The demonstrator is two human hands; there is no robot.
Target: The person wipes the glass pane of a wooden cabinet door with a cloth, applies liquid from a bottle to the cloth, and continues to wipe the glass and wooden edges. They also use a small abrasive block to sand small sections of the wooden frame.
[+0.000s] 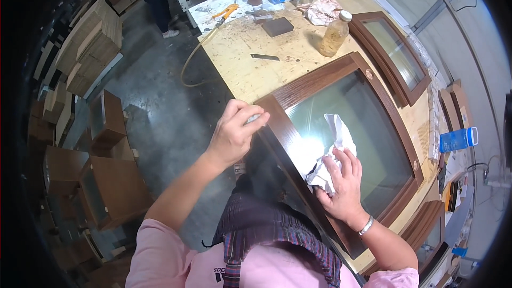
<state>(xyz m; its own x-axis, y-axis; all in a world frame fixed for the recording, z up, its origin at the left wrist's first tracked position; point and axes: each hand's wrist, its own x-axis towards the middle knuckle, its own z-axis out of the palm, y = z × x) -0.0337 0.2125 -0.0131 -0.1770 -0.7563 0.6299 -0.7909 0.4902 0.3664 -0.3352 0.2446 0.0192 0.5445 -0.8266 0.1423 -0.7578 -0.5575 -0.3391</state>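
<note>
A brown wooden door frame with a glass pane (368, 122) lies on the workbench right in front of me. My right hand (342, 184) presses a crumpled white paper (337, 141) against the glass, close to the frame's near edge. The fingers wrap around the paper and hide part of it. At the frame's left corner, my left hand (234, 130) is closed, its fingers curled round a small pale thing. Most of that thing is hidden, so its kind cannot be told.
On the bench (229, 66) are a glass bottle (336, 34), a dark flat block (277, 26), a metal strip (265, 57), an orange air gun (226, 12) and a crumpled cloth (321, 9). A second glazed frame (394, 53) lies beyond. Brown cabinets (114, 189) stand on the floor at left.
</note>
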